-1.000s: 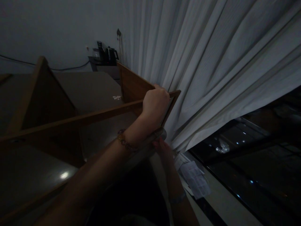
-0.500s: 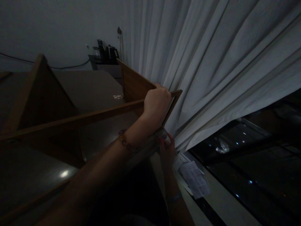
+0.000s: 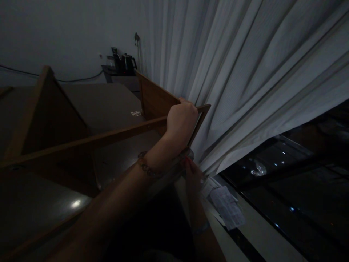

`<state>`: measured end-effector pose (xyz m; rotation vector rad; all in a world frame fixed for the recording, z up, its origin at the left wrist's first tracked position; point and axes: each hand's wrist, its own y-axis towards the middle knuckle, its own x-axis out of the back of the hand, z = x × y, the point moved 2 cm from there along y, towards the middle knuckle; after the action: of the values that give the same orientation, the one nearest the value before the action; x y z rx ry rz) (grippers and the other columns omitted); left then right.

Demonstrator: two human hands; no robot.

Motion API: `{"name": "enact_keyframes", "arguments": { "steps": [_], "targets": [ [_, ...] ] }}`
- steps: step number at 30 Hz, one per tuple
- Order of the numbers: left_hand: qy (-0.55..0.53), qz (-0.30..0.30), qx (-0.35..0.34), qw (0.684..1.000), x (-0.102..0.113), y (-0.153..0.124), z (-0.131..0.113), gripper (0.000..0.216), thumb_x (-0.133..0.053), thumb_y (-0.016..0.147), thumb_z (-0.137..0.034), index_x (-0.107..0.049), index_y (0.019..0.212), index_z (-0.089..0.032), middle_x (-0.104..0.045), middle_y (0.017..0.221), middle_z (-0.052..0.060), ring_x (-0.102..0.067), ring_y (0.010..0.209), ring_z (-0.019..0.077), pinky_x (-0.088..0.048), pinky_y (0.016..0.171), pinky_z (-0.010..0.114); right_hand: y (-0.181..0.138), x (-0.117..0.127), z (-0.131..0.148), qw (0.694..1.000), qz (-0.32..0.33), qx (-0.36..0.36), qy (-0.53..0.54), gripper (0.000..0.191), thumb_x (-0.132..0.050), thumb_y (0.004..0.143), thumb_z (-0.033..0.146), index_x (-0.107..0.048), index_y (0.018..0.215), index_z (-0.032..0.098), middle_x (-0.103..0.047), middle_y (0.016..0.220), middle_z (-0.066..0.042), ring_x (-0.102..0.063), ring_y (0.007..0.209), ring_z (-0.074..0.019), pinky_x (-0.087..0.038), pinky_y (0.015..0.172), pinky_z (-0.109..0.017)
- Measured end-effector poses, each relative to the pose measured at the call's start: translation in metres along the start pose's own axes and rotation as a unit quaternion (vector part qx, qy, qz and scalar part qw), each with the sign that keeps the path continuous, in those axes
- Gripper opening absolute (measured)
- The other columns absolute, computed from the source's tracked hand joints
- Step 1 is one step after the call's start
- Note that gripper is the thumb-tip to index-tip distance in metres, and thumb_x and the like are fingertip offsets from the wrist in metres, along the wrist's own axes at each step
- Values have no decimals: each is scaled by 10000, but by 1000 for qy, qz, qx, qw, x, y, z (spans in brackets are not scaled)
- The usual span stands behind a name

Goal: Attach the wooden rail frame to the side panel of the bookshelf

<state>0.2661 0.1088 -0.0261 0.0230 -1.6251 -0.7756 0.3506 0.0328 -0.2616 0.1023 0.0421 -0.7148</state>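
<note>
A wooden frame with upright panels rises from a grey, shiny surface. My left hand, a beaded bracelet on its wrist, is wrapped over the frame's top bar near its right corner. Below it, my right hand reaches up to the lower end of the corner post. Its fingertips are pressed together by a pale rounded edge. Whatever they pinch is too dark and small to make out, and my left forearm partly covers the spot.
A long white curtain hangs close on the right. Papers lie on a pale ledge below it, beside dark glass. At the back, a black kettle stands on a small cabinet. A cable runs along the wall.
The fingers of my right hand have closed and turned inward, towards the frame's lower corner. My left hand keeps its hold on the top bar. The view has shifted very slightly.
</note>
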Motion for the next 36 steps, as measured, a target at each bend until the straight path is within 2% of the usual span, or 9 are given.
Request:
{"name": "enact_keyframes", "arguments": {
  "steps": [9,12,16,19,23,26,28,32,36],
  "targets": [
    [2,11,3,1000,2,0,0,366,-317,939,-122,-613,1126,-16,-672,1059,207,-690,847,238,-463,619,261,-3,-3,-5,998,-12,-58,37,516,-616,775,586,-734,1017,145,-757,844,-72,-695,783,-181,-530,737,-297],
    [-4,4,4,1000,1,0,0,375,-304,931,-102,-622,1109,-13,-674,1053,207,-693,828,240,-461,599,263,-1,-2,-8,996,-16,-72,50,478,-635,774,547,-722,1022,149,-751,869,-66,-690,802,-176,-528,748,-291],
    [0,1,0,1000,0,1,0,381,-296,919,-76,-633,1088,-20,-678,1045,202,-696,823,237,-455,585,257,-2,-2,-11,994,29,-56,88,462,-668,773,438,-635,1151,175,-745,945,-58,-694,865,-169,-532,801,-300],
    [7,2,3,1000,0,0,0,369,-311,922,-91,-636,1086,-32,-681,1043,197,-695,826,223,-452,586,243,-4,-3,-11,996,42,-29,78,429,-671,779,407,-579,1129,177,-749,929,-65,-707,866,-177,-533,837,-330],
    [7,0,0,1000,1,0,1,379,-308,915,-77,-639,1094,-38,-680,1047,197,-690,814,209,-451,592,242,-3,-1,-10,999,26,17,16,290,-643,800,426,-558,947,190,-748,869,-62,-711,827,-193,-534,777,-330],
    [1,9,4,1000,3,0,0,391,-300,916,-76,-634,1116,-41,-674,1062,202,-688,833,219,-456,606,252,1,6,-7,994,2,71,-89,246,-621,818,432,-617,824,187,-713,777,-34,-659,734,-173,-499,702,-297],
    [-3,15,8,1000,3,0,0,389,-300,920,-80,-629,1124,-40,-670,1081,206,-686,842,217,-455,614,248,2,11,-4,972,-35,141,-187,255,-627,817,439,-684,784,192,-674,778,-36,-602,756,-173,-467,723,-303],
    [-12,16,16,1000,3,0,0,374,-313,930,-96,-629,1119,-34,-675,1069,207,-685,844,213,-447,619,238,2,15,-2,923,-58,239,-296,252,-594,852,422,-768,890,245,-638,811,-47,-550,793,-175,-428,758,-304],
    [-11,8,18,1000,1,1,1,407,-275,958,-145,-631,1128,-49,-679,1062,197,-681,848,204,-446,613,236,0,10,-6,941,-18,222,-256,330,-500,911,393,-737,1059,216,-643,746,-30,-559,693,-144,-436,696,-270]
  ]
}}
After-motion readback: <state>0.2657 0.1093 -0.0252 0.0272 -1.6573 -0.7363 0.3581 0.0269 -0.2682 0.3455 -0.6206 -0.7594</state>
